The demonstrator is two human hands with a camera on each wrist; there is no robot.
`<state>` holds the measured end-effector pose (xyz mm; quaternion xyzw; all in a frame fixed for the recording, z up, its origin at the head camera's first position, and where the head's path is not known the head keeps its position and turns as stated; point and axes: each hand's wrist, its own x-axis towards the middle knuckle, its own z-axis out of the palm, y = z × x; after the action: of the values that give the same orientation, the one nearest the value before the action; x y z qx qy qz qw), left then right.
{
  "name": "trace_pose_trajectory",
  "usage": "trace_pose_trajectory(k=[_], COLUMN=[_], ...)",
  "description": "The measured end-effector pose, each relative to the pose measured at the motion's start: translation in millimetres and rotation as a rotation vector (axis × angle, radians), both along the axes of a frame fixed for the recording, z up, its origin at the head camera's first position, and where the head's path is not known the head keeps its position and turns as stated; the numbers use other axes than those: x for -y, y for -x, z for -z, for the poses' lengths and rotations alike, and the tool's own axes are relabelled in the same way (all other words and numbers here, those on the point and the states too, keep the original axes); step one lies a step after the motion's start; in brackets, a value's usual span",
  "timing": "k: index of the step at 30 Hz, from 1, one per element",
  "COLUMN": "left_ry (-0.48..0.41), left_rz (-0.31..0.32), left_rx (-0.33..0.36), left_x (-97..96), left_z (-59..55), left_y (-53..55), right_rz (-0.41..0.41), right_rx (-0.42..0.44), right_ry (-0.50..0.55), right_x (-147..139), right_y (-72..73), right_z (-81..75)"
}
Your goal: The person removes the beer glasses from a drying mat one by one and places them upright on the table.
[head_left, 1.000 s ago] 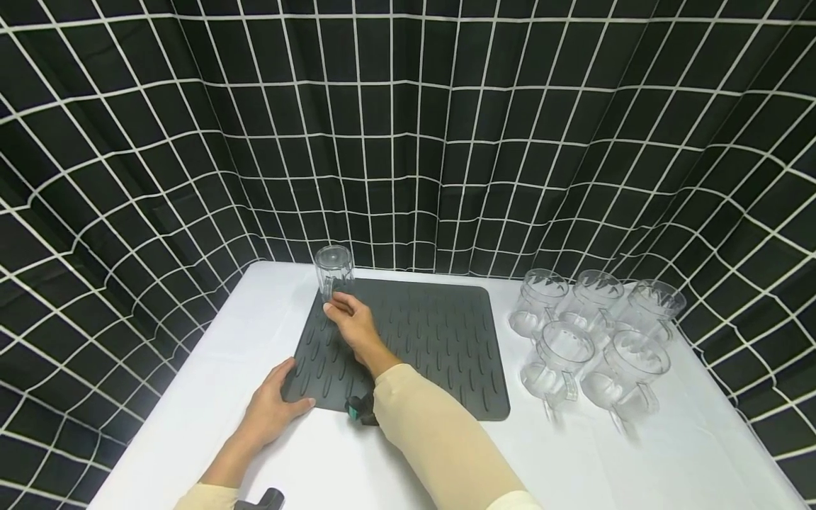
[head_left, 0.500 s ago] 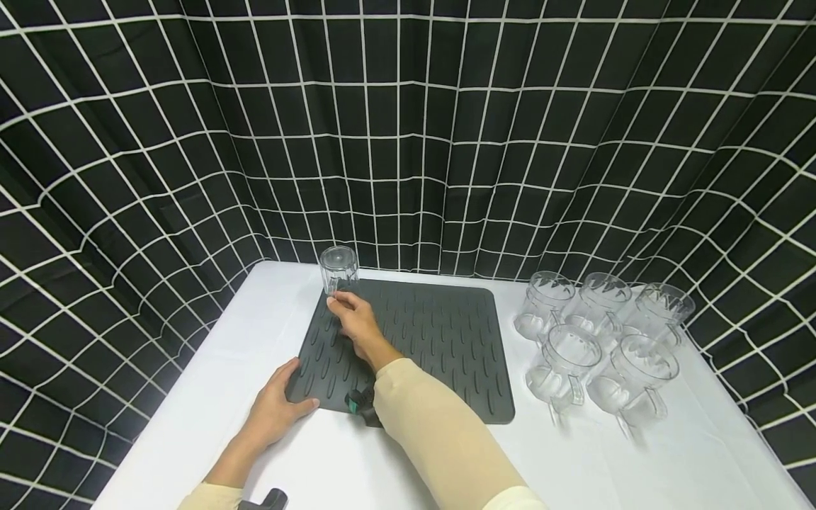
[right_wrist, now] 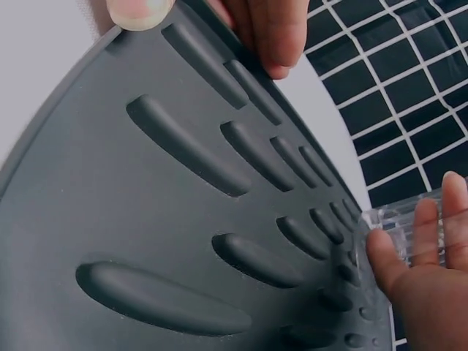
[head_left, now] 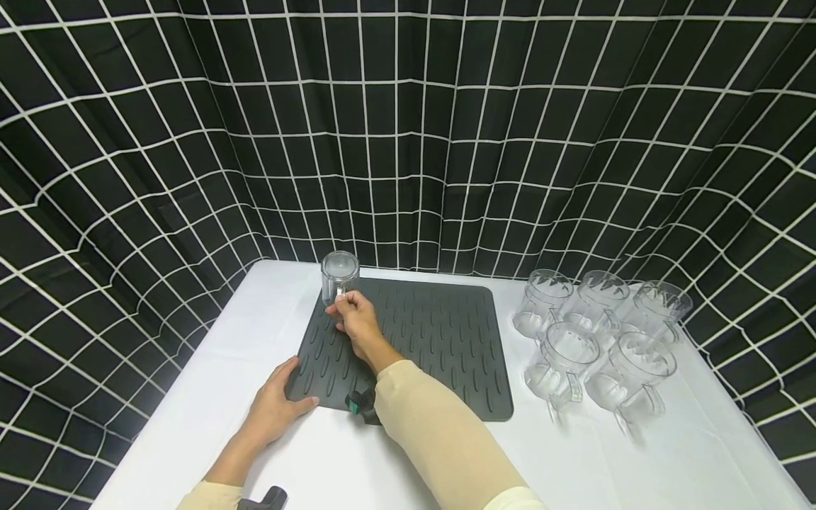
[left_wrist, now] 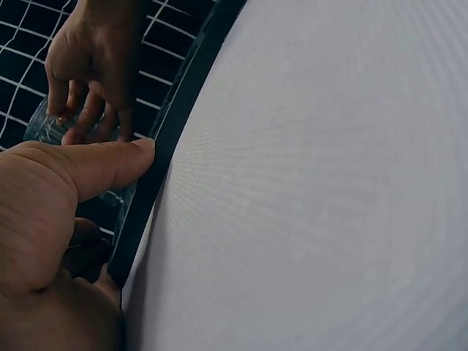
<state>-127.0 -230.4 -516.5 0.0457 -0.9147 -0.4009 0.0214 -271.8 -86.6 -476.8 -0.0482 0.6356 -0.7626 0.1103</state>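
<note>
At the far left corner of a dark grey ridged mat [head_left: 433, 340], my right hand [head_left: 358, 322] pinches the handle of a clear glass mug [head_left: 341, 269]. The mug is upside down, its thick base facing up and leaning a little toward me. Whether its rim touches the mat is hard to tell. My left hand [head_left: 270, 409] rests at the mat's near left corner, thumb along the front edge and fingers by the left edge. In the left wrist view, the left thumb [left_wrist: 110, 164] lies against the mat's edge [left_wrist: 172, 139].
Several clear mugs [head_left: 567, 347] stand upright in two rows on the white table [head_left: 669, 467], right of the mat. A black grid-patterned curtain [head_left: 408, 142] encloses the back and sides. A dark object [head_left: 274, 498] shows at the left wrist.
The mug has tipped slightly toward me, showing more of its base, and the right fingers have shifted on its handle. My left hand stays at the mat's corner.
</note>
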Motion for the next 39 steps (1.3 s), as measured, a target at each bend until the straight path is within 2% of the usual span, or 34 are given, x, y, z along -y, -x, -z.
trace_pose_trajectory(k=[10, 16, 27, 34, 39], left_ry=[-0.01, -0.001, 0.008, 0.016, 0.013], left_rz=[0.003, 0.001, 0.002, 0.002, -0.002], left_rx=[0.013, 0.005, 0.029, 0.007, 0.009], left_x=[-3.7, -5.3, -3.8, -2.0, -2.2], left_z=[0.0, -0.4, -2.0, -1.3, -0.6], left_y=[-0.6, -0.8, -1.6, -1.1, -1.9], right_rz=[0.047, 0.07, 0.15, 0.165, 0.176], right_rx=[-0.016, -0.036, -0.142, -0.179, -0.251], right_ry=[0.048, 0.111, 0.194, 0.208, 0.141], right_x=[-4, -7, -21, -38, -46], right_y=[-5.0, -7.6, -10.2, -31.8, -40.7], right_z=[2.4, 2.7, -2.4, -28.9, -33.8])
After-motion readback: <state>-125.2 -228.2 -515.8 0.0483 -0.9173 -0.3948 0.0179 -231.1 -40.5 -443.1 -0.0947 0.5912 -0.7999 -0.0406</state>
